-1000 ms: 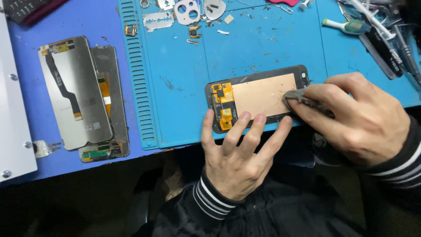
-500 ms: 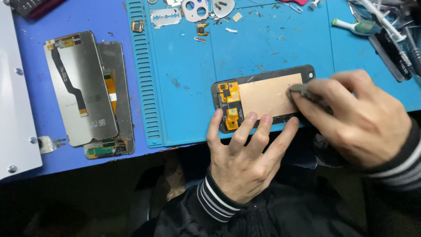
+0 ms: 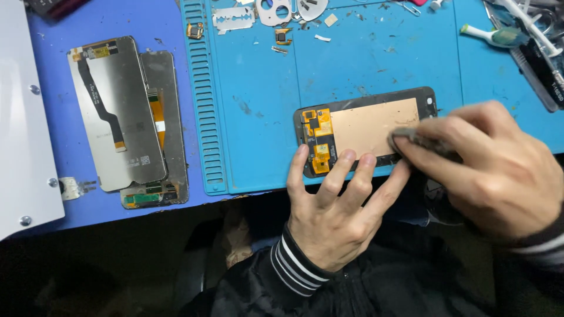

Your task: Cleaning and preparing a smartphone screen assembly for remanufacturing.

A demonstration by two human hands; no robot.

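On the teal mat, head view: a phone screen assembly (image 3: 367,129) is lying back-side up near the mat's front edge, its long axis running left to right across the person's body.
Screen back: a copper-coloured sheet is covering most of it, and orange flex circuitry is sitting at its left end.
Left hand (image 3: 341,205): it is resting flat with fingers spread apart, fingertips pressing the near long edge of the assembly, gripping nothing.
Right hand (image 3: 493,164): its fingers are pinched together on a small grey wiping pad (image 3: 411,141), which is touching the right part of the copper sheet.
Key relation: the assembly is lying just ahead of the left hand and to the left of the right hand; the uncovered length of the sheet is stretching leftward from the pad, along the long axis.
Nearer hand: both are touching it, the left at the edge, the right on top.
Teal mat (image 3: 264,129): it is lying on a blue surface (image 3: 117,17).
Far left of the surface: two more screen panels (image 3: 129,117) are lying overlapped, long axes running front to back, well apart from both hands.
Back of the mat: small metal parts (image 3: 276,9) and tools (image 3: 529,35) are lying scattered.
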